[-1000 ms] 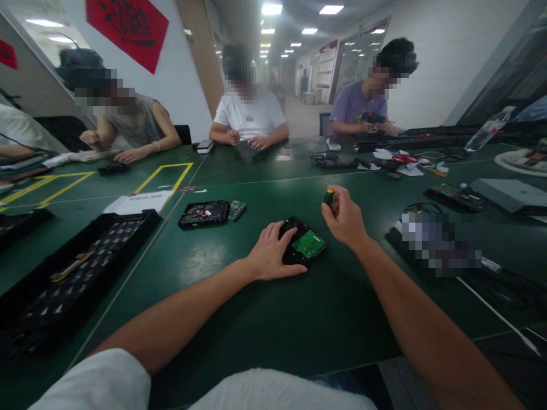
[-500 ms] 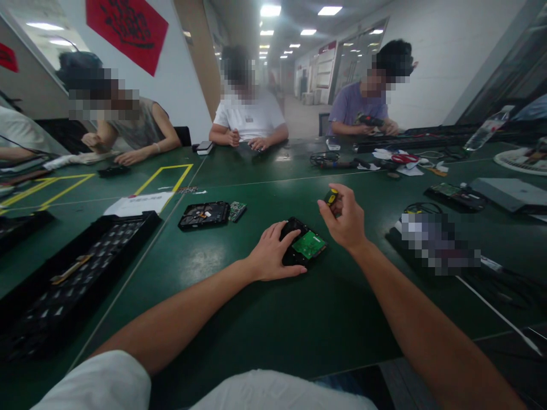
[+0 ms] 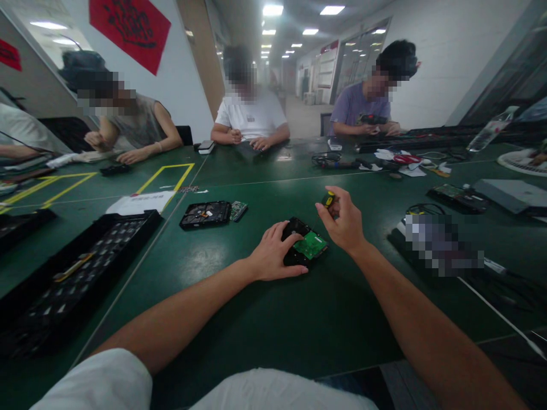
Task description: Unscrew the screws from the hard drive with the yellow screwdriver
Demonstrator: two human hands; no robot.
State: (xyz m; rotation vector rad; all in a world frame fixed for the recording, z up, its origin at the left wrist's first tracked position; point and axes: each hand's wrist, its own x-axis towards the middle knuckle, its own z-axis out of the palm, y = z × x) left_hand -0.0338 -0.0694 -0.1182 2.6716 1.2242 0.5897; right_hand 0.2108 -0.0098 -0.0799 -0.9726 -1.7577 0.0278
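A black hard drive (image 3: 294,226) with a green circuit board (image 3: 313,245) facing up lies on the green table. Over its left side my left hand (image 3: 273,250) is laid, gripping the drive between thumb and fingers. My right hand (image 3: 344,219) is raised just right of the drive, apart from it. Its fingers are closed around a yellow-and-black screwdriver (image 3: 328,199); only part of the handle shows, and any shaft is hidden.
Left of the drive lie another hard drive (image 3: 205,214) and a loose circuit board (image 3: 238,210). A long black tray (image 3: 85,267) is further left. On the right are a drive (image 3: 457,197), a grey box (image 3: 508,193) and cables. Several people sit opposite.
The view has shifted slightly. My left thumb has drawn back a little over the circuit board, and the handle in my right hand has turned slightly.
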